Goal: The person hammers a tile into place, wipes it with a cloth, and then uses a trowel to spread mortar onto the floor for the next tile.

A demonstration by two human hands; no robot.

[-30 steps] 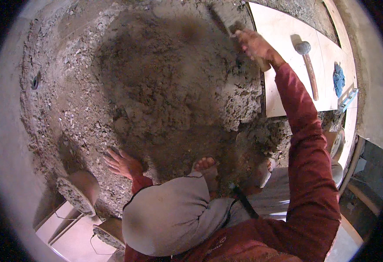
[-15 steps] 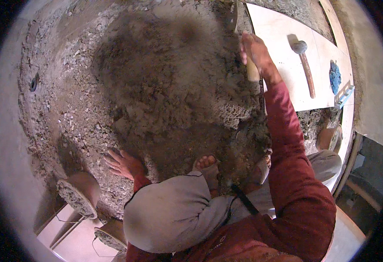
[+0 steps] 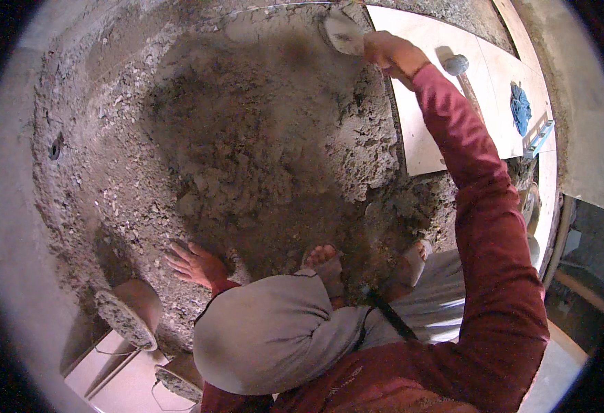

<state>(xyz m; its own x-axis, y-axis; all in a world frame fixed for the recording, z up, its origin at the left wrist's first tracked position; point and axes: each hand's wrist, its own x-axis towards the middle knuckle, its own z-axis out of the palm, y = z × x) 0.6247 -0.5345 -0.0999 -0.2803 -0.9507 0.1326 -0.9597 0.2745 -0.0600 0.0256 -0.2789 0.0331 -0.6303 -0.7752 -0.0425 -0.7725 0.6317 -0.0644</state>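
My right hand (image 3: pixel 393 54) is closed in a fist at the far left corner of the pale tiles (image 3: pixel 429 148). From it a trowel (image 3: pixel 344 36) reaches left, its grey blade over the rough mortar bed (image 3: pixel 281 124); the fist covers the handle. At the lower left, my left hand (image 3: pixel 195 265) lies palm down on the crumbly ground with its fingers spread, holding nothing. A rubber mallet (image 3: pixel 457 66) rests on the tiles, its wooden handle partly hidden behind my right sleeve.
A blue cloth (image 3: pixel 520 109) and a spirit level (image 3: pixel 538 139) lie on the tiles. Two mortar-smeared buckets (image 3: pixel 136 310) stand at the lower left, another container (image 3: pixel 530 206) at the right. My bare feet (image 3: pixel 324 260) rest on the ground; a dark bar (image 3: pixel 390 315) sticks up near them.
My right hand has swung away and slightly left with the trowel, from beside the tile's left edge to its far corner. The left hand has stayed in place.
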